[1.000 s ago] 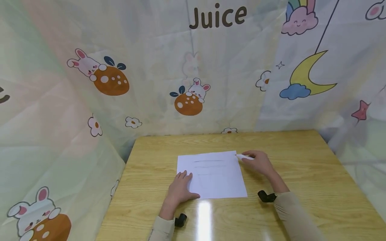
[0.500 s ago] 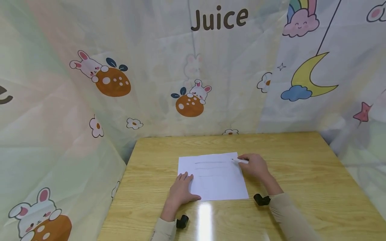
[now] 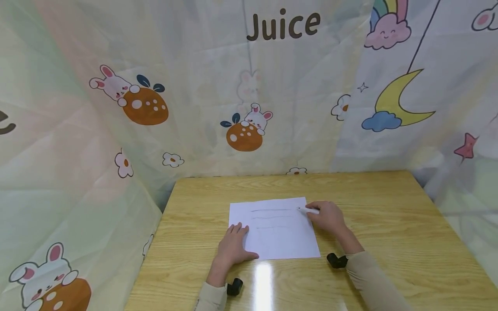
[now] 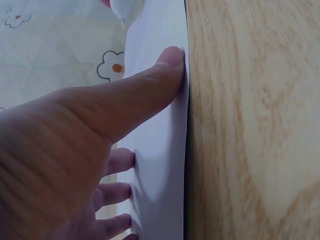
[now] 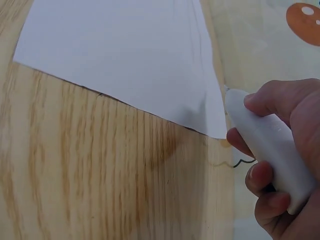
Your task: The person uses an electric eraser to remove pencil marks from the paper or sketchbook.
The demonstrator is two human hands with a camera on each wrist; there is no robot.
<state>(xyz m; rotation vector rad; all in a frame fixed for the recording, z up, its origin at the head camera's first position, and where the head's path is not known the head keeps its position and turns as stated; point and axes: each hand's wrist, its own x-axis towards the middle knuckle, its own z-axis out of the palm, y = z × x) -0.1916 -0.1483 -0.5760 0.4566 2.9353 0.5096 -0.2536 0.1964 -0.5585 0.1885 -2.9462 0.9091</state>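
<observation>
Since a second ago, the right hand [image 3: 328, 217] has brought the pen [image 5: 275, 145] in from the right edge of the paper [image 3: 285, 242], and the tip is now over its far right part, just beyond the right end of the farthest of three faint lines [image 3: 271, 217]. From where I stand, I can't tell whether the tip touches. That hand's fingers are curled round the pen, holding it by its white body. On the near left part of the paper rests the left hand [image 3: 232, 245], fingers spread wide, thumb reaching to the near edge. The paper lies flat on the table [image 3: 389, 207], a printed curtain [image 3: 194, 77] behind.
</observation>
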